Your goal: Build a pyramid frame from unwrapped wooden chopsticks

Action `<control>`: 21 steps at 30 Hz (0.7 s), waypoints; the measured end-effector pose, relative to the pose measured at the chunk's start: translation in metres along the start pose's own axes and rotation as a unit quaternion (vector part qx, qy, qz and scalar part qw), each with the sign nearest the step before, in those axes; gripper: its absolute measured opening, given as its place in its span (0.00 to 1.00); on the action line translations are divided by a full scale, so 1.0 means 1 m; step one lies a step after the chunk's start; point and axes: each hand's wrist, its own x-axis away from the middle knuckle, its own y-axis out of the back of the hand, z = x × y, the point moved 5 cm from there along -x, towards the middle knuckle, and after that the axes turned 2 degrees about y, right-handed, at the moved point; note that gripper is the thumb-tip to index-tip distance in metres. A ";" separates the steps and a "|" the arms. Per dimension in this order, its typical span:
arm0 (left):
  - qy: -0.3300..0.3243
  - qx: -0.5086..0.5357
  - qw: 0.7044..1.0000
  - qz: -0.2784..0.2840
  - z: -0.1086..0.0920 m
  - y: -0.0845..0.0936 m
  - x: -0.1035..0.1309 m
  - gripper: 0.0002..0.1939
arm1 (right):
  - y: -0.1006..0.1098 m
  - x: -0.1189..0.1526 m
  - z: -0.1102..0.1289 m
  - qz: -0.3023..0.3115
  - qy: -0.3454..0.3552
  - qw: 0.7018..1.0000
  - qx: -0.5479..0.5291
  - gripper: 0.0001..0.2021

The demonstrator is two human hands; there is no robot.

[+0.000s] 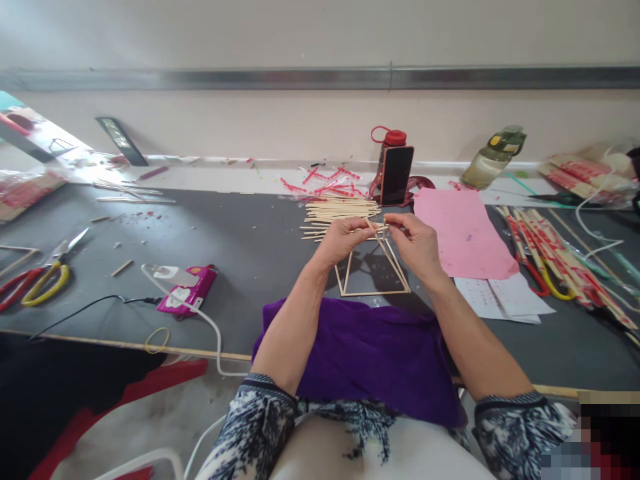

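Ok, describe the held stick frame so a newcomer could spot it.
On the grey table, find the purple cloth at the near edge. Beyond it, with the left hand and right hand at its top, is the stick frame. Unlike the loose stick pile behind it, its pale sticks meet at corners, outlining an open shape.

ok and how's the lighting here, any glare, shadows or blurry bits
Head view: glare washes out the white ledge at far left; soft shadow darkens the grey tabletop inside the stick frame. Also head view: print on the white sheets is unreadable, the bottom-right corner pixelated.
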 end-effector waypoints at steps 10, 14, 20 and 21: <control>-0.008 0.000 1.000 0.004 0.000 0.000 -0.001 0.15 | -0.002 0.002 0.003 0.015 0.007 1.000 -0.001 0.12; 0.006 0.010 1.000 -0.002 0.001 0.000 -0.001 0.15 | -0.004 0.002 0.005 0.025 0.014 1.000 -0.001 0.12; 0.004 0.032 0.999 -0.001 0.004 -0.001 -0.003 0.15 | -0.006 0.003 0.008 0.032 0.018 0.999 -0.010 0.13; 0.001 0.034 0.999 -0.001 0.004 -0.002 -0.003 0.16 | -0.006 0.003 0.009 0.032 0.016 0.999 -0.013 0.13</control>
